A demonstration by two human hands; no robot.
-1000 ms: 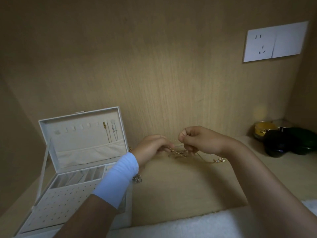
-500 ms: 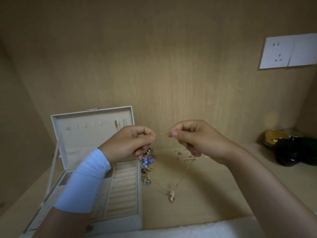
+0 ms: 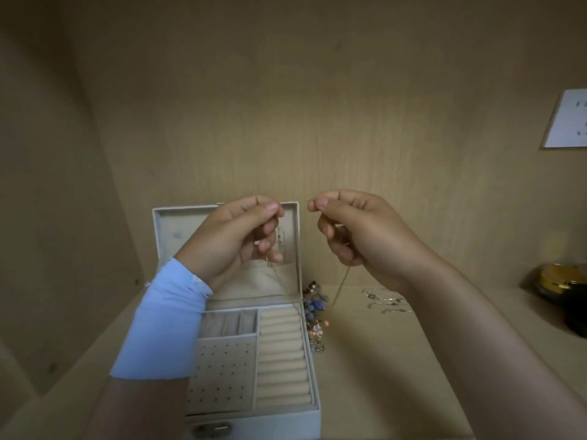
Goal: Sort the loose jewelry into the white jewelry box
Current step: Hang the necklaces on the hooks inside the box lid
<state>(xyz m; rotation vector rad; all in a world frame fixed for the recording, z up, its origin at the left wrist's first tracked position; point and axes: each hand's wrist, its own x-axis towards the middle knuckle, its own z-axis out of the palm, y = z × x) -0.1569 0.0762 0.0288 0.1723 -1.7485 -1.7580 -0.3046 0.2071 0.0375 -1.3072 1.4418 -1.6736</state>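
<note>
A wooden back panel point(image 3: 286, 106) fills the view from 9 o'clock over to 3, and the pale shelf point(image 3: 381, 376) runs below it. The white jewelry box point(image 3: 286, 420) sits at 6 o'clock with its lid point(image 3: 165, 236) standing upright; the tray shows ring rolls at the right, a dotted earring pad at the lower left and small slots above the pad.

Both hands are raised in front of the lid. The left hand point(image 3: 235, 239), with a light blue cuff point(image 3: 162, 331) on its wrist, is at 7 o'clock from centre. Its thumb and forefinger are pressed together on a thin gold chain point(image 3: 341, 289), with the other fingers curled under. The right hand point(image 3: 355, 230), at 5 o'clock, pinches the chain the same way.

Dark jars point(image 3: 565, 293) stand at 4 o'clock, one of them with a gold top, and a white socket plate point(image 3: 567, 119) sits at 2 o'clock.

A heap of beaded jewelry point(image 3: 314, 312) lies just beside the box's right wall. A few silver pieces point(image 3: 386, 303) lie further right.

The chain hangs from each hand, one strand over the open box and the other over the shelf (the lowest part is too fine to follow).
</note>
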